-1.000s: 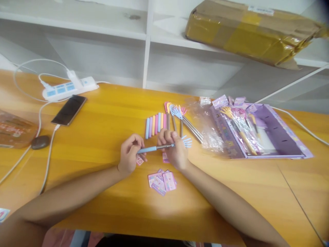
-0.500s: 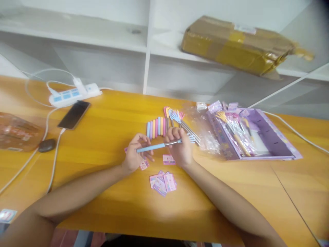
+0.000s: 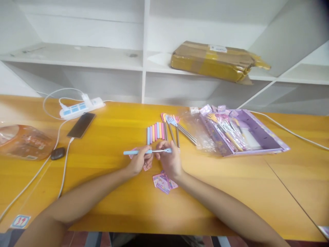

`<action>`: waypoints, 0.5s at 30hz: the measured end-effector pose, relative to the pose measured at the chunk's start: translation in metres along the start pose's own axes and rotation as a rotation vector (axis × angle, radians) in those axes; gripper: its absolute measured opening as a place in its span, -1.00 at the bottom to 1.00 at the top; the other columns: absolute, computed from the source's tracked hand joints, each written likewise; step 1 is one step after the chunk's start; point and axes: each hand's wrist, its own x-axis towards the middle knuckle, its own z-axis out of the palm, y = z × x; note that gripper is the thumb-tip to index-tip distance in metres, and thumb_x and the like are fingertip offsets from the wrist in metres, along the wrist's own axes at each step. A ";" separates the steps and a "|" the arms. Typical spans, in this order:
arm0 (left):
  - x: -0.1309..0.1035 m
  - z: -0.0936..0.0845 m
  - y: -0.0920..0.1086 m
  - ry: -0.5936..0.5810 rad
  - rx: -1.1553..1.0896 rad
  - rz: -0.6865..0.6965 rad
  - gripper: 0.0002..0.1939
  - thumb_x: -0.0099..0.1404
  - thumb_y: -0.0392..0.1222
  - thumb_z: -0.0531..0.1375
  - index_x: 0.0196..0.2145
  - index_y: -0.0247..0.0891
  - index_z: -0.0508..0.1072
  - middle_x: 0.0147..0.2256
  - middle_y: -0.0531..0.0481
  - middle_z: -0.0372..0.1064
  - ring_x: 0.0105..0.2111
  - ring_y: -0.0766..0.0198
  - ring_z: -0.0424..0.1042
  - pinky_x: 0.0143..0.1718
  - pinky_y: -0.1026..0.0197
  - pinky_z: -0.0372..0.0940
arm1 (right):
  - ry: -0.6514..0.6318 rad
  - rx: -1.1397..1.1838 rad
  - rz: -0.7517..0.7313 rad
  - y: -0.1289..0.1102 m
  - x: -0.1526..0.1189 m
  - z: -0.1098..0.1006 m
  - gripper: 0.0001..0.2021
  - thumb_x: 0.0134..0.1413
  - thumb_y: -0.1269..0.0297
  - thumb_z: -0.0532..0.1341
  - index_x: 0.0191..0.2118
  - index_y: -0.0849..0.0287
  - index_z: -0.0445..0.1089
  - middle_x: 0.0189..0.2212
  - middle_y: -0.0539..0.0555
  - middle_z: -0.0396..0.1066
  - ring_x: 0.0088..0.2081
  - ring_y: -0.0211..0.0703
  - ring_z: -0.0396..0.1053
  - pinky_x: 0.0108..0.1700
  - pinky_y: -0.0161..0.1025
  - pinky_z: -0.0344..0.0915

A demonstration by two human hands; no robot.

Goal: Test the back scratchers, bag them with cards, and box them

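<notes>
Closest to you, near the table's (image 3: 231,202) front edge and well to the left of your hands, is a little tag (image 3: 20,221) with red numbers. On your side of your hands, just by your right wrist, some pink and purple cards (image 3: 163,182) lie in a messy pile. Your left hand (image 3: 139,160) is closed around the blue handle (image 3: 130,152) of a thin stick, and the handle pokes out past it to the left. Your right hand (image 3: 169,161) pinches the stick's other end, which is blue too, and a shiny metal rod (image 3: 158,151) shows between your hands. More card bits peek out by your left hand. Far to the left of that hand sit an orange pack (image 3: 28,142) and a dark round thing (image 3: 58,153). Just past your fingers is a row of colored handles (image 3: 155,133), and next to it lie metal sticks (image 3: 189,134) with tops like tiny hands. To the right of your right hand are clear bags (image 3: 205,142) and a purple box (image 3: 279,145) with wrapped sticks inside. Farther off to the left are a phone (image 3: 81,125) and a white power strip (image 3: 81,107). Behind everything, a taped brown parcel (image 3: 210,62) sits on a white shelf (image 3: 92,55)
</notes>
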 end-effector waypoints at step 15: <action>0.047 -0.047 0.101 0.237 -0.063 0.118 -0.43 0.19 -0.02 0.30 -0.65 -0.11 -0.06 -0.69 0.18 -0.18 -0.70 0.37 0.03 -0.72 0.32 0.03 | 0.351 0.178 -0.328 -0.139 0.104 -0.105 -0.60 0.39 0.07 0.09 -0.50 0.11 0.17 -0.62 -0.09 0.13 -0.64 -0.36 0.05 -0.63 -0.41 -0.01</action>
